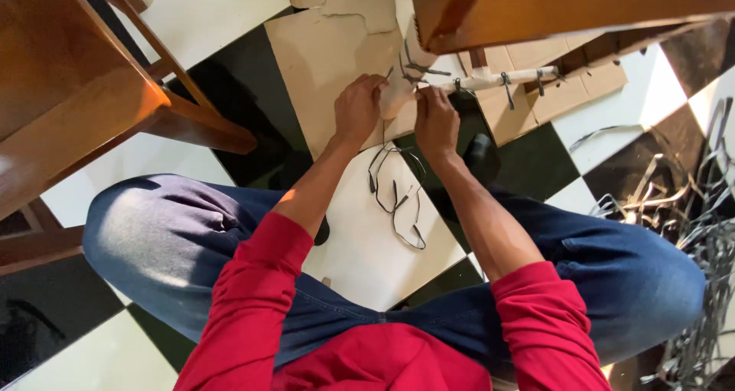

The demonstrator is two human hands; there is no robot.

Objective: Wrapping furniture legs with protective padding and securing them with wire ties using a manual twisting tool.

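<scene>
Cardboard wrapping (pixel 398 96) around a wooden furniture leg sits at the centre of a black-and-white tiled floor (pixel 367 238), where a squatting person in a red top and blue jeans works on it with both hands. The left hand (pixel 358 108) is curled closed on the near edge of the wrap, while the right hand (pixel 435 122) pinches shut at the point where a dark plastic strap (pixel 417 76) crosses it; which of the two its fingertips actually grip cannot be told. Thin and light, the card looks likely to bend and tear easily, so its free edge seems the best place to take hold. A white-wrapped rail (pixel 498 77) bound with more ties runs to the right. Loose black straps (pixel 398 200) lie curled on the tile between the person's knees; these look springy and slippery. Flattened cardboard sheets (pixel 321 54) lie beneath, and a heap of cut strapping (pixel 697 230) spreads at far right.
</scene>
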